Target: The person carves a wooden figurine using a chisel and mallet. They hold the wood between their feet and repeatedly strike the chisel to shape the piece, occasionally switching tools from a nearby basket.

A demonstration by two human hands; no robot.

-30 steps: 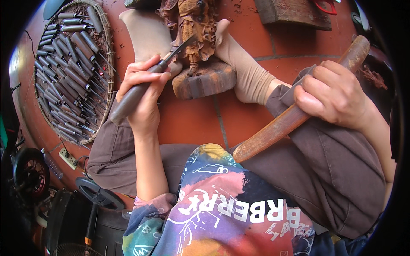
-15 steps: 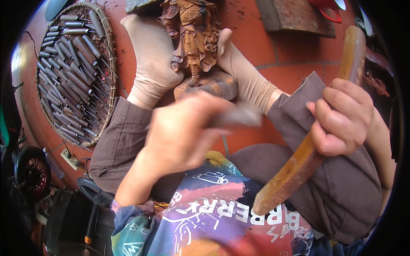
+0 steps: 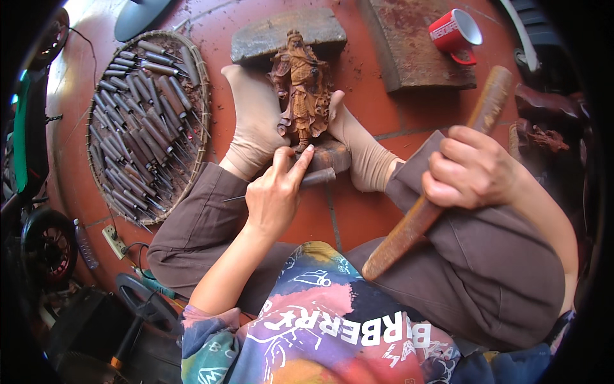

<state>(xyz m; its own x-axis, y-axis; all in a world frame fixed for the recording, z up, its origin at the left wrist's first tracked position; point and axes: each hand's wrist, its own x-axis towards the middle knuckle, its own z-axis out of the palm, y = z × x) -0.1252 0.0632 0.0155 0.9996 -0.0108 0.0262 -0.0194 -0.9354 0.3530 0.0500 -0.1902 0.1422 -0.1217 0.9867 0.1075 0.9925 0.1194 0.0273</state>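
A carved wooden figure (image 3: 300,83) of a robed, bearded person lies between my two socked feet, its head away from me and its base (image 3: 336,157) toward me. My left hand (image 3: 274,198) holds a carving chisel (image 3: 318,177) crosswise under the palm, handle to the right and thin blade to the left. Two fingertips of that hand reach to the figure's feet and base. Over my right thigh, my right hand (image 3: 470,169) is wrapped round a long wooden club (image 3: 403,240), which slants from upper right to lower left.
At left, a round woven basket (image 3: 206,96) holds many chisels. A wooden block (image 3: 256,43) lies behind the figure's head. Farther right sits a thick wooden slab (image 3: 416,67) with a red mug (image 3: 448,35). A power strip (image 3: 115,242) lies near my left knee, with wood chips scattered on the tiles.
My left hand has moved forward to the figure's base, and the chisel has swung under the palm. The club is slightly lower and farther left. More of the figure is in view.
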